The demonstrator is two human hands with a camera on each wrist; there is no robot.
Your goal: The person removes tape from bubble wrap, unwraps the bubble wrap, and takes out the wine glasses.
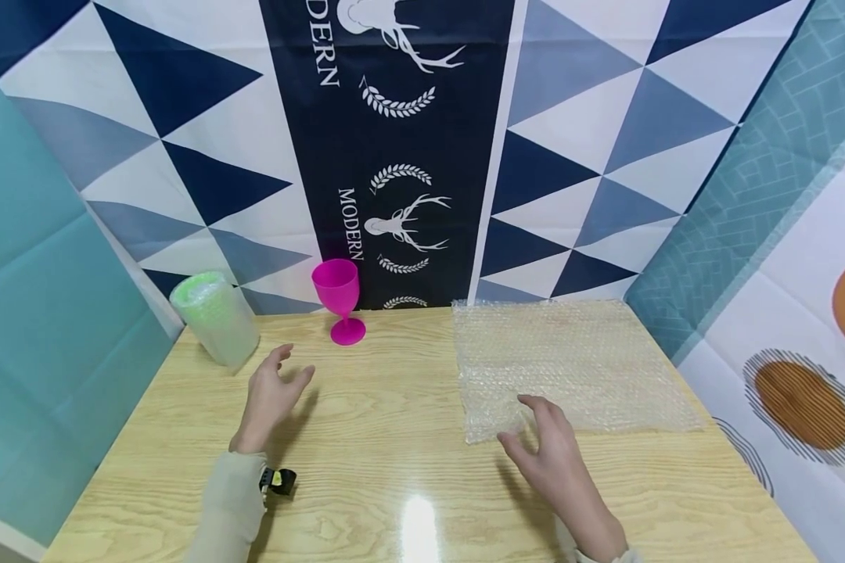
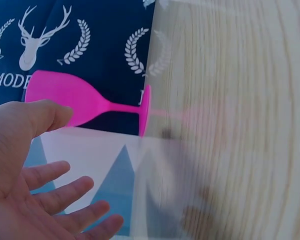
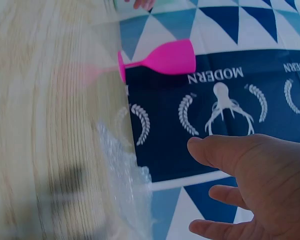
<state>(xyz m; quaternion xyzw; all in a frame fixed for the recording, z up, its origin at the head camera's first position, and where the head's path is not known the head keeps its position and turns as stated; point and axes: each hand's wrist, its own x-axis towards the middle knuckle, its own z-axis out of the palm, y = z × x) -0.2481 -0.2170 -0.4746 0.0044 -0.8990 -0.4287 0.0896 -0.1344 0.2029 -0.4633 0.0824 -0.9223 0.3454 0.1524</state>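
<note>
A bright pink goblet [image 1: 336, 289] stands upright near the table's back edge, left of centre. My left hand [image 1: 271, 399] hovers in front of it and to its left, fingers spread and holding nothing. In the left wrist view the thumb overlaps the goblet's bowl [image 2: 65, 95], but a gap shows in the head view. My right hand [image 1: 552, 457] is raised over the table, thumb and fingers apart, with nothing in it. Just beyond it a clear sheet of bubble wrap [image 1: 570, 363] lies flat at the back right. The goblet also appears in the right wrist view.
A roll in clear wrap with a greenish top [image 1: 218, 320] stands at the table's back left corner. The wooden table [image 1: 394, 438] meets a patterned cloth wall [image 1: 408, 156] behind. Patterned cloths hang on the left and right sides.
</note>
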